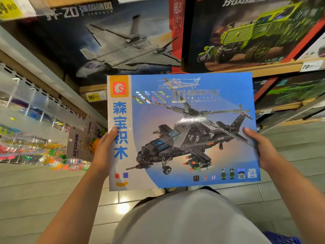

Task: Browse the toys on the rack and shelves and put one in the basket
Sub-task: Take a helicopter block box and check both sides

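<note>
Before the shelves, your left hand and right hand grip the helicopter box by its side edges; keep it level, then lower it toward the blue basket, near right.

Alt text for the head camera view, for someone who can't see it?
Both hands, left hand and right hand, hold a blue helicopter box by its side edges. Behind, shelves carry a jet box and a green truck box.

Wooden shelf up top has two big brick-set boxes standing on it, a grey jet fighter box and, just beside it, a green armoured truck box. Yellow price tag on the shelf edge. Tiled floor below.
</note>
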